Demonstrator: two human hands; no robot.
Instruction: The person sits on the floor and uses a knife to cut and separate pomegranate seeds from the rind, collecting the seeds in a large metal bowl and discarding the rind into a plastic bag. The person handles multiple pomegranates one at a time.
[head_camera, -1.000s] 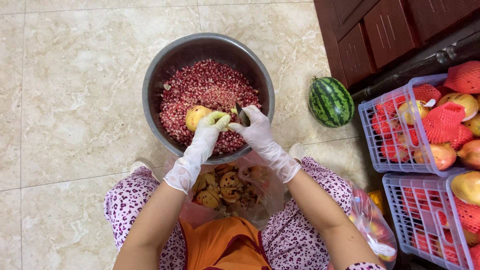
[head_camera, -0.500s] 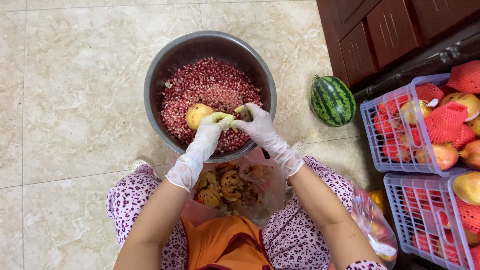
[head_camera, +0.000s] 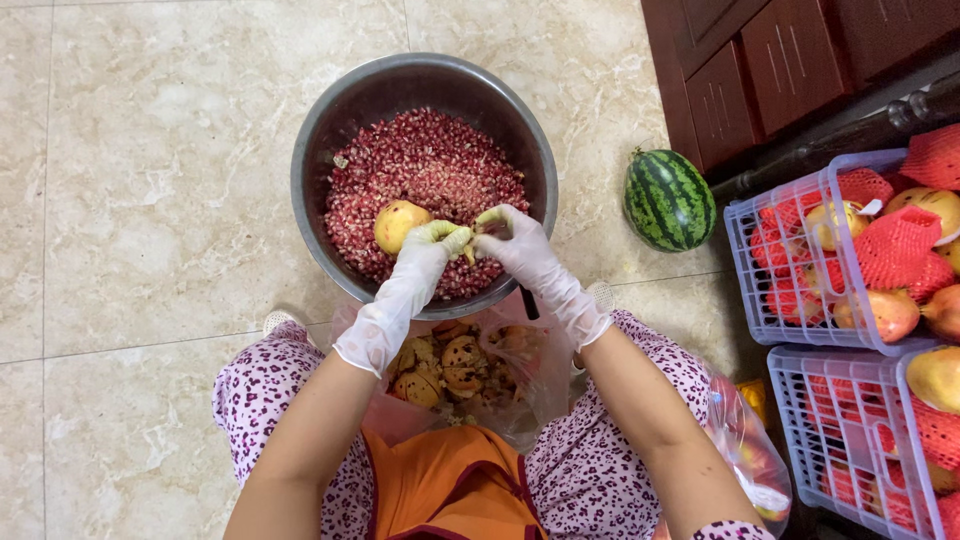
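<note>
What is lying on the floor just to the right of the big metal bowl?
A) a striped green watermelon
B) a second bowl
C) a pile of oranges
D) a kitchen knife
A: a whole striped green watermelon lies on the tiles to the right of the metal bowl, between the bowl and the plastic baskets of fruit.

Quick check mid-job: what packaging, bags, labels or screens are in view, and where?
No labels, signs or screens.
Clear plastic bag: in the lap, holding peel scraps.
Second clear bag: by the right knee.
Red foam fruit nets: in the lilac baskets, right.
</note>
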